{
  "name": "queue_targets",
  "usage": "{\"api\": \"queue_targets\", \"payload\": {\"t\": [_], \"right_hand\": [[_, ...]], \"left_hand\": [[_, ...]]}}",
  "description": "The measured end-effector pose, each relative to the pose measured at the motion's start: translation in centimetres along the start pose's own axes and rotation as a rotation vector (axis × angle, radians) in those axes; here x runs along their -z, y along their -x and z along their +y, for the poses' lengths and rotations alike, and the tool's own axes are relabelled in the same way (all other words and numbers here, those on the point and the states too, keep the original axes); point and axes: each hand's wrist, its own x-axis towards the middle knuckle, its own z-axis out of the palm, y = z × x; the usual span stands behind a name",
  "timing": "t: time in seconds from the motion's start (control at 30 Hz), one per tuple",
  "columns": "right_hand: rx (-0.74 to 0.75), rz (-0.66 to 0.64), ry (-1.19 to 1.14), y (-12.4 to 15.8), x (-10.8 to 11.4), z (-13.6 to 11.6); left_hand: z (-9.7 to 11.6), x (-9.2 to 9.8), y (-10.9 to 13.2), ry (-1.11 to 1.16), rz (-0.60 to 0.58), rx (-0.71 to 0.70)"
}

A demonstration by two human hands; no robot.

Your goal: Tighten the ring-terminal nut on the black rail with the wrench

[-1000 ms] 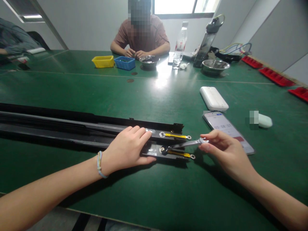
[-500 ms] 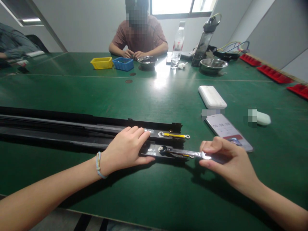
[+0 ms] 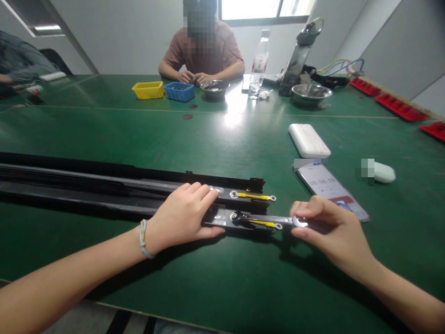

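Observation:
A long black rail [image 3: 104,185] lies across the green table [image 3: 222,278], its right end near the middle. My left hand [image 3: 184,215] rests flat on that end, fingers stretched over it, pressing it down. Two short yellow leads with ring terminals [image 3: 253,196] lie on the rail's end. My right hand [image 3: 330,232] pinches the handle of a small silver wrench [image 3: 267,219]. The wrench's head sits on a bolt at the nearer lead's left end.
A phone [image 3: 330,188] with its screen lit and a white power bank [image 3: 308,140] lie just beyond my right hand. A white case [image 3: 384,172] is further right. A person sits opposite behind yellow and blue bins [image 3: 163,90], steel bowls and bottles. Red trays [image 3: 399,107] line the right edge.
My right hand swung the wrench handle toward me, from pointing up-right to lying nearly level with the rail, then slightly back. My left hand stayed put.

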Motion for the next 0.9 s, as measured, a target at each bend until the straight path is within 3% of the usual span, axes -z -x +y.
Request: {"api": "queue_targets", "payload": {"t": [0.13, 0.4, 0.7, 0.9], "right_hand": [[-0.095, 0.096, 0.095, -0.4, 0.1, 0.4], [-0.173, 0.107, 0.063, -0.6, -0.7, 0.3], [-0.035, 0.082, 0.125, 0.2, -0.5, -0.7], [0.075, -0.031, 0.045, 1.0, -0.8, -0.9]], "left_hand": [[-0.1, -0.1, 0.3, -0.003, 0.001, -0.001], [-0.4, 0.1, 1.0, -0.013, -0.003, 0.002], [-0.2, 0.2, 0.6, -0.005, -0.009, -0.001], [-0.1, 0.0, 0.4, -0.002, -0.005, -0.006]]}}
